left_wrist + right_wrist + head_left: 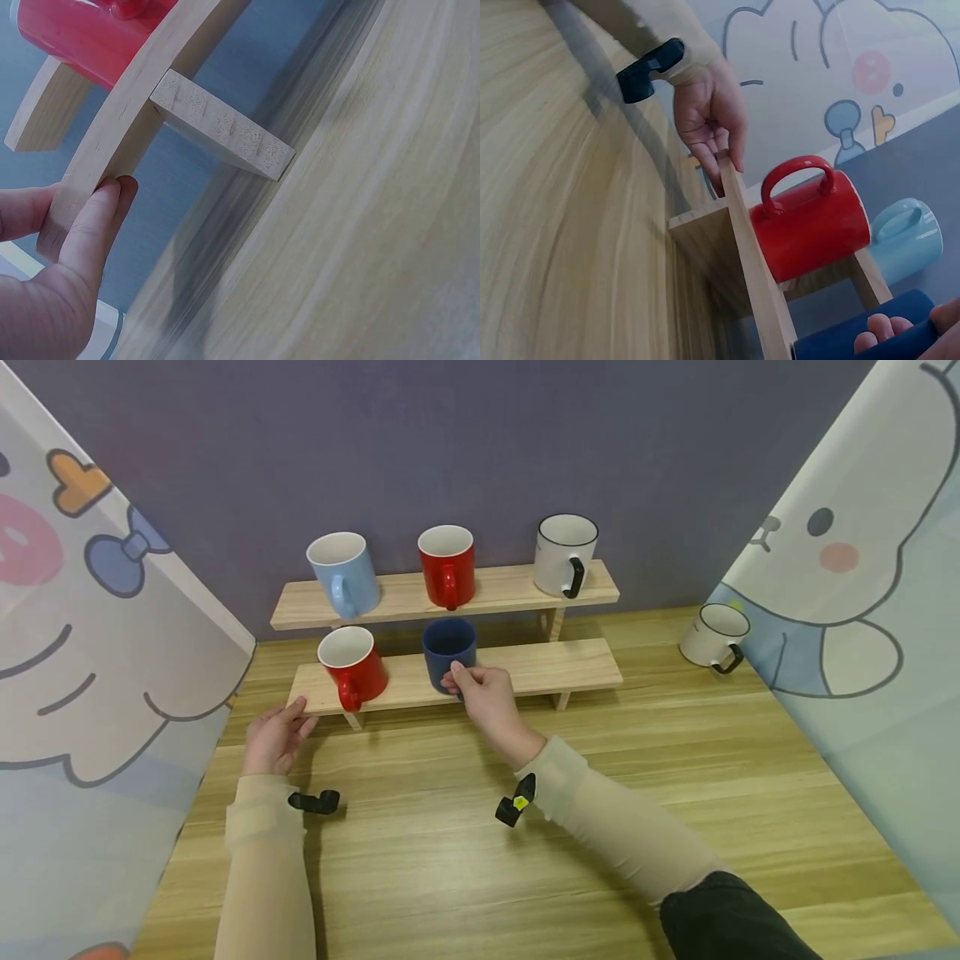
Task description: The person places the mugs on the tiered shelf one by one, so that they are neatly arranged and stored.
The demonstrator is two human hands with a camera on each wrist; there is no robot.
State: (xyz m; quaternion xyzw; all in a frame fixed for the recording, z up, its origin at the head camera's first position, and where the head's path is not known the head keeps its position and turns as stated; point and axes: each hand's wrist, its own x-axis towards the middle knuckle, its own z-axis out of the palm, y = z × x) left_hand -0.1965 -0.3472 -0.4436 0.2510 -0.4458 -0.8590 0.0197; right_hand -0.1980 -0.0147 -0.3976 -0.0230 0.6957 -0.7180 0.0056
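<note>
On the lower board of a two-tier wooden shelf (547, 667) stands a dark blue mug (442, 647), which my right hand (487, 697) pinches by its handle. The fingers cover most of that handle. At the board's left end, my left hand (276, 739) grips the wood between thumb and fingers, as the left wrist view also shows. Between the two hands a red mug (362, 677) sits on the same board, its handle toward me. In the right wrist view the blue mug (862, 326) is partly cut off at the bottom edge.
The upper board (401, 597) bears a light blue mug (356, 578), another red mug (457, 572) and a white mug (555, 556) with a black handle. A similar white mug (705, 642) stands on the table (420, 860) at right. Cartoon-printed panels flank both sides.
</note>
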